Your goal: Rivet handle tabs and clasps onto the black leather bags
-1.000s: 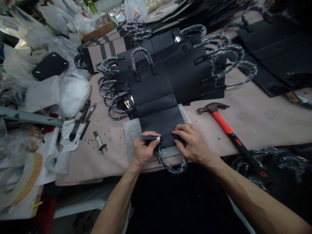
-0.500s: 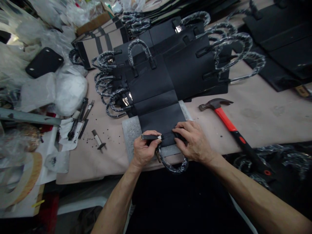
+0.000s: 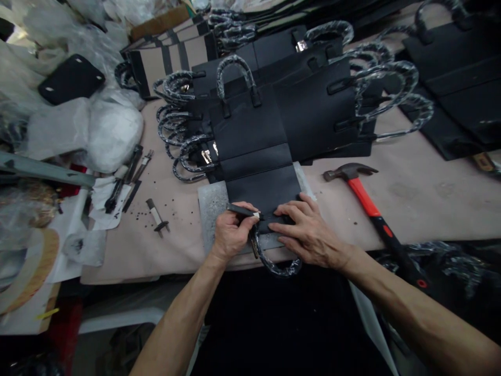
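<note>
Open strip of tabletop (image 3: pixel 332 219) between grey slab (image 3: pixel 211 206) and claw hammer (image 3: pixel 362 196), its handle crossing the near edge, wrapped bag handles (image 3: pixel 410 75) beyond, apparently plastic bags (image 3: pixel 115 136) crowding left.

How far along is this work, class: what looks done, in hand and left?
Done: the black leather-like panel bears one plastic-wrapped black handle on its far part.
In hand: the left hand grips a slim, dark, white-banded tool near the close edge; the right hand rests there.
Left: perhaps fixing the near wrapped handle; the hands hide whether it is attached.
</note>
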Available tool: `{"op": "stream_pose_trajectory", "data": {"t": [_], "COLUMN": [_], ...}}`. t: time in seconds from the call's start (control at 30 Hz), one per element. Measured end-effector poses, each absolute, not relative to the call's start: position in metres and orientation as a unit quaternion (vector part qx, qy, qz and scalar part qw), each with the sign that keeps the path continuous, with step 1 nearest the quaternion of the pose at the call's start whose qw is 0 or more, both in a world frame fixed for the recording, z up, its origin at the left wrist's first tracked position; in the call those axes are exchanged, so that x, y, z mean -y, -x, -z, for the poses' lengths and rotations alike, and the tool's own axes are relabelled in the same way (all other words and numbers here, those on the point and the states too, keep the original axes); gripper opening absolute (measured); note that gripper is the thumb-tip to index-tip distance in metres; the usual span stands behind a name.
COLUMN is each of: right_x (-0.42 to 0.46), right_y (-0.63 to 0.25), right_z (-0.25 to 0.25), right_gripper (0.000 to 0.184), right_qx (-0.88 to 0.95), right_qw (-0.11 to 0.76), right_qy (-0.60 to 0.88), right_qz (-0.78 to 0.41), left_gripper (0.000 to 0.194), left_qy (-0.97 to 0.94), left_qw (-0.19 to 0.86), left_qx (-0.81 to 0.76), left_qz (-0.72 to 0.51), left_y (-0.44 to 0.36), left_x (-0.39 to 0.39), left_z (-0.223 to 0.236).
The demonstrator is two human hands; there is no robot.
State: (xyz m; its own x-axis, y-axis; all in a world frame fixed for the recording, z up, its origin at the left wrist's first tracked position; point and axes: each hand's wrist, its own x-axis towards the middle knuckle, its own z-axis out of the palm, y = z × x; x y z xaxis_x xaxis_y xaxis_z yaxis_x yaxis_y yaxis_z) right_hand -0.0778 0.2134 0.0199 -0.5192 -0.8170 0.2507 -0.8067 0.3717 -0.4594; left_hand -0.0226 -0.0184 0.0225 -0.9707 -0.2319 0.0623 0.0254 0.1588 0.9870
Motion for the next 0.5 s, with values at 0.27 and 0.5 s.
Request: {"op": "stream_pose_trajectory", "data": {"t": [0.27, 0.5], "right_x": [-0.2102, -0.2080], "right_y": [0.0791, 0.0790], "right_z": [-0.0212, -0.0232], "right_gripper": [0.037, 0.042], "right_qx": [-0.837, -0.839], "right_qw": [0.035, 0.047], "right_qy": [0.481, 0.473], "right_qz": [0.259, 0.265], "left_gripper": [0.010, 0.010], "left_qy": [-0.070, -0.064], "left_qw": [0.102, 0.105], "left_qx": [0.750, 0.753], "left_qz": [0.649, 0.647], "left_y": [0.0245, 0.0248], "left_x": [0.0185, 0.0180], "left_z": [-0.0244, -0.0265]}}
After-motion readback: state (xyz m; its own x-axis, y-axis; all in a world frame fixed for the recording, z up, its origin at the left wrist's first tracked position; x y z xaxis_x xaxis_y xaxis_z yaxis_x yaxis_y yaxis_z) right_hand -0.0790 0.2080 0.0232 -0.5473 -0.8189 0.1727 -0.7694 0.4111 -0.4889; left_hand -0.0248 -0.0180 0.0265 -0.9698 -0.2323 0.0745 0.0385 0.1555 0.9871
